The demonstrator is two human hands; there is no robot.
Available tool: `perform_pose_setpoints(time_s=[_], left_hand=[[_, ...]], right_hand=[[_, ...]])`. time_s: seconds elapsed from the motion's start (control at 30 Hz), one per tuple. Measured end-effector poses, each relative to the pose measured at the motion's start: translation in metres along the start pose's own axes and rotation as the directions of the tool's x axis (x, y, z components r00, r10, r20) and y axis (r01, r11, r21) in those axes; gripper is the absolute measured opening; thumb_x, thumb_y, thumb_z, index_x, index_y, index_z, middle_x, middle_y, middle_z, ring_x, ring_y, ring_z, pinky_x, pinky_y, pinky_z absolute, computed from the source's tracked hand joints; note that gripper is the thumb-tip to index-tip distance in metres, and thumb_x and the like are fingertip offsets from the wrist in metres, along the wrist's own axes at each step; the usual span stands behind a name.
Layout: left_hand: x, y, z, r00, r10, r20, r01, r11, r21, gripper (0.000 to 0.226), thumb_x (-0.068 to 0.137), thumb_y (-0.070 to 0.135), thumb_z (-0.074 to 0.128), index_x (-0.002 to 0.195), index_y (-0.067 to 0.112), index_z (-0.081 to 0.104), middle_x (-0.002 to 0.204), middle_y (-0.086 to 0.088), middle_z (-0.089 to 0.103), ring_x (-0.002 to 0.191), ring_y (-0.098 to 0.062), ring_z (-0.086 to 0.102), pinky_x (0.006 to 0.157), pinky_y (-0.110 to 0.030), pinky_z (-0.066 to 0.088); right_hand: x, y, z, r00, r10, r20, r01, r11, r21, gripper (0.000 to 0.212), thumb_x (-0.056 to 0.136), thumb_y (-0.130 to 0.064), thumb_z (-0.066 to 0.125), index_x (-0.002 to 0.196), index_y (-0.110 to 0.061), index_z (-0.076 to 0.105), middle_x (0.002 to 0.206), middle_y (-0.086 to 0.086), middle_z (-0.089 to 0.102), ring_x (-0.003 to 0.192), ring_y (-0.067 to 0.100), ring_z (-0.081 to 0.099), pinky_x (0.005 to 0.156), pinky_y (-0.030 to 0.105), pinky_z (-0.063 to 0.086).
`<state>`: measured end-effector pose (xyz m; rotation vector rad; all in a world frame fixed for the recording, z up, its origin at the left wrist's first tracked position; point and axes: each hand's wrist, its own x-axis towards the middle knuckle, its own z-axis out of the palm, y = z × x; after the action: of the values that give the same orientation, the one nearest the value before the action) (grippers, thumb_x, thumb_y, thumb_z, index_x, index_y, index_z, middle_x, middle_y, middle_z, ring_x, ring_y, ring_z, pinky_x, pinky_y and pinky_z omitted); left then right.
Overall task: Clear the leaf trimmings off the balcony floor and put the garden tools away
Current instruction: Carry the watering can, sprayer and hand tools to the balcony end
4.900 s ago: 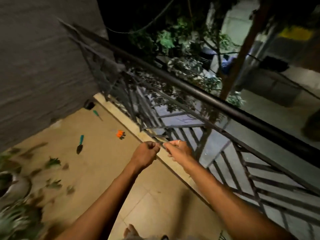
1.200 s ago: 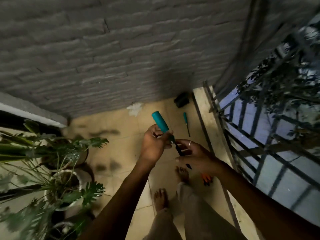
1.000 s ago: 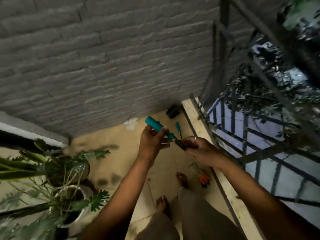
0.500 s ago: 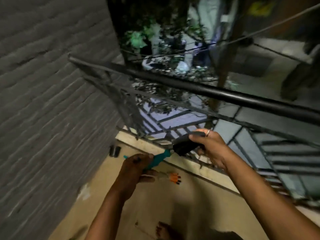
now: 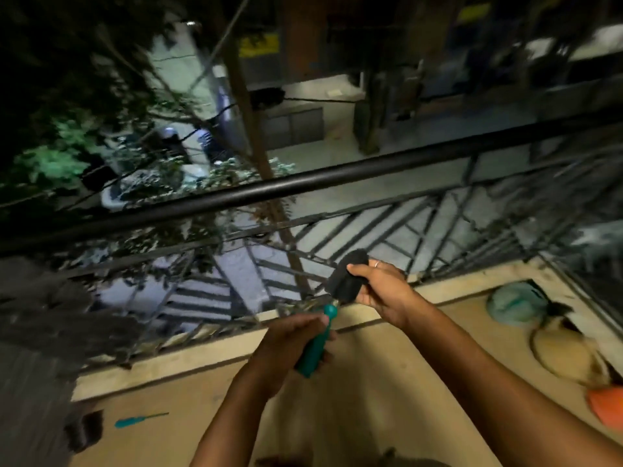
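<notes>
I hold a small garden trowel (image 5: 347,278) with both hands in front of the balcony railing. My left hand (image 5: 290,348) grips its teal handle from below. My right hand (image 5: 381,291) holds the black blade, which points up and to the right. A second teal-handled tool (image 5: 138,420) lies on the tan floor at the lower left. No leaf trimmings show in this view.
A black metal railing (image 5: 303,183) with diagonal bars runs across the frame, with a pale kerb (image 5: 202,362) at its foot. A dark object (image 5: 84,429) lies at the lower left. At the right are a teal pot (image 5: 512,303), a tan pot (image 5: 566,352) and an orange object (image 5: 606,406).
My view has swung from the brick wall and corner to face the railing and street. Both hands kept hold of the trowel, whose blade now points up to the right.
</notes>
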<state>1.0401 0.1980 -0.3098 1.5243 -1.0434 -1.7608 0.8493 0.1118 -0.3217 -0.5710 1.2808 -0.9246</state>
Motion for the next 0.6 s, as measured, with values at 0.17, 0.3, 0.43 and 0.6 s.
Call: perform_pose_setpoints(time_s=[0.17, 0.3, 0.43, 0.6], left_hand=[[0.029, 0.024, 0.108, 0.99, 0.008, 0.142, -0.019, 0.997, 0.076, 0.027, 0.101, 0.028, 0.061, 0.112, 0.005, 0.071, 0.104, -0.016, 0.076, 0.075, -0.026, 0.072, 0.074, -0.043, 0.058], [0.05, 0.04, 0.178, 0.972, -0.037, 0.233, 0.004, 0.99, 0.139, 0.024, 0.101, 0.028, 0.063, 0.111, 0.008, 0.072, 0.101, -0.012, 0.078, 0.073, -0.026, 0.073, 0.071, -0.041, 0.058], [0.072, 0.052, 0.233, 0.936, -0.048, 0.349, -0.047, 0.965, 0.26, 0.02, 0.102, 0.031, 0.062, 0.109, 0.016, 0.072, 0.099, -0.005, 0.079, 0.077, -0.025, 0.076, 0.079, -0.045, 0.06], [0.116, 0.07, 0.288, 0.884, -0.097, 0.457, -0.091, 0.924, 0.372, 0.022, 0.102, 0.034, 0.061, 0.114, 0.019, 0.072, 0.099, -0.001, 0.08, 0.085, -0.025, 0.078, 0.076, -0.039, 0.061]], right_hand=[[-0.034, -0.025, -0.109, 0.994, -0.042, -0.1, 0.046, 0.998, 0.036, 0.008, 0.099, -0.004, 0.059, 0.095, -0.011, 0.062, 0.061, -0.003, 0.07, 0.053, 0.006, 0.067, 0.067, 0.03, 0.06], [-0.051, -0.035, -0.178, 0.981, -0.049, -0.187, 0.064, 0.995, 0.079, 0.005, 0.098, -0.009, 0.062, 0.099, -0.013, 0.065, 0.074, 0.001, 0.074, 0.063, 0.011, 0.07, 0.066, 0.028, 0.06], [-0.064, -0.039, -0.233, 0.96, -0.064, -0.273, 0.103, 0.986, 0.132, 0.003, 0.098, -0.014, 0.064, 0.096, -0.015, 0.063, 0.069, -0.002, 0.069, 0.06, 0.01, 0.064, 0.075, 0.034, 0.058], [-0.061, -0.046, -0.285, 0.933, -0.07, -0.354, 0.131, 0.98, 0.153, 0.009, 0.098, -0.021, 0.066, 0.1, -0.012, 0.062, 0.071, -0.004, 0.073, 0.064, 0.009, 0.07, 0.073, 0.033, 0.059]])
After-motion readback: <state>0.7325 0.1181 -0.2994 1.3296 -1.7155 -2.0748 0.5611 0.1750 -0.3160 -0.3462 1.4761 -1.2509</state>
